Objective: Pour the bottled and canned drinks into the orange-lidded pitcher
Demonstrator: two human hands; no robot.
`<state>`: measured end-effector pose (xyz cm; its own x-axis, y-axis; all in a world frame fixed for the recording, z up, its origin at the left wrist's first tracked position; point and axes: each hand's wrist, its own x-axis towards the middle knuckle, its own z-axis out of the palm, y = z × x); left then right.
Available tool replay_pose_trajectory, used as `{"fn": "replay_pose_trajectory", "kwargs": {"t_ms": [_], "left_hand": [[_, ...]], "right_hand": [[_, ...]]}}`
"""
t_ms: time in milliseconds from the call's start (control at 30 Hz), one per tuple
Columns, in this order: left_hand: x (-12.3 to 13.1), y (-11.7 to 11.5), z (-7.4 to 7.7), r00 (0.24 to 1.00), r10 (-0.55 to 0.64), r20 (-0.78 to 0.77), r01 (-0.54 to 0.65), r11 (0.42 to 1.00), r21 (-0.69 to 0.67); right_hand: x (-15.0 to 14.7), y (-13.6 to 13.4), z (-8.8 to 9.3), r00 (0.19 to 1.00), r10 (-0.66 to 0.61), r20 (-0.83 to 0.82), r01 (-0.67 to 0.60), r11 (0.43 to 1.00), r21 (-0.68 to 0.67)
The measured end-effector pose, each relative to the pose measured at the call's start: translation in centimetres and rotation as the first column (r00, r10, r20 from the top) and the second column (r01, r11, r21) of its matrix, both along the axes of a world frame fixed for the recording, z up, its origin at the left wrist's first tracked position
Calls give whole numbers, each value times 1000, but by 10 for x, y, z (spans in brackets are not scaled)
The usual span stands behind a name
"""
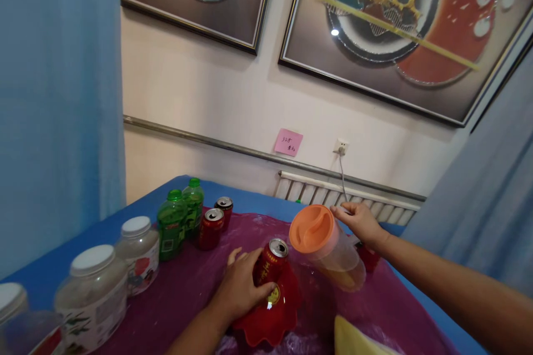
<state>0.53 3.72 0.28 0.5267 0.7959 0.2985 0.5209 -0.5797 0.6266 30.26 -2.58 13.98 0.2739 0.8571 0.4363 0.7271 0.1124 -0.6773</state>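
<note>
My left hand (244, 285) is wrapped round the side of a red drink can (275, 259), its thumb toward me. The can's top is opened, and the can stands upright at a scalloped red dish (266, 330) with a yellow round mark. In my right hand (358, 223) is the handle side of a clear plastic pitcher (339, 263) with an orange lid. The pitcher tilts toward the can, its lid apart from the can's top. Some yellowish liquid lies low inside it. The handle itself is mostly hidden by my fingers.
Two more red cans (211, 228) and two green bottles (172, 224) stand at the back left. White-lidded jars (94, 294) line the left side. A yellow cloth-like piece (358, 338) lies at the front. Purple sheeting (175, 310) covers the blue table. A radiator (308, 188) is behind.
</note>
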Motion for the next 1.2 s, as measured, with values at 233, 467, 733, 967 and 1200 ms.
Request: {"fn": "replay_pose_trajectory", "kwargs": {"t_ms": [233,467,733,967,1200], "left_hand": [[0,-1,-3,999,-29,28,29,1000,3],[0,-2,0,999,-25,24,25,1000,-8],[0,-2,0,999,-40,9,40,999,-12],[-1,-2,0,999,-44,-18,44,999,-10],[-1,-4,1,999,-44,-18,43,999,-10]], "right_hand": [[-7,2,4,1000,-6,20,6,1000,-26],[-10,3,5,999,7,37,-6,999,-42],[-8,2,1,996,-10,91,14,999,-41],[-5,3,0,994,1,113,8,997,-73],[-5,3,1,987,-5,163,21,995,-99]]}}
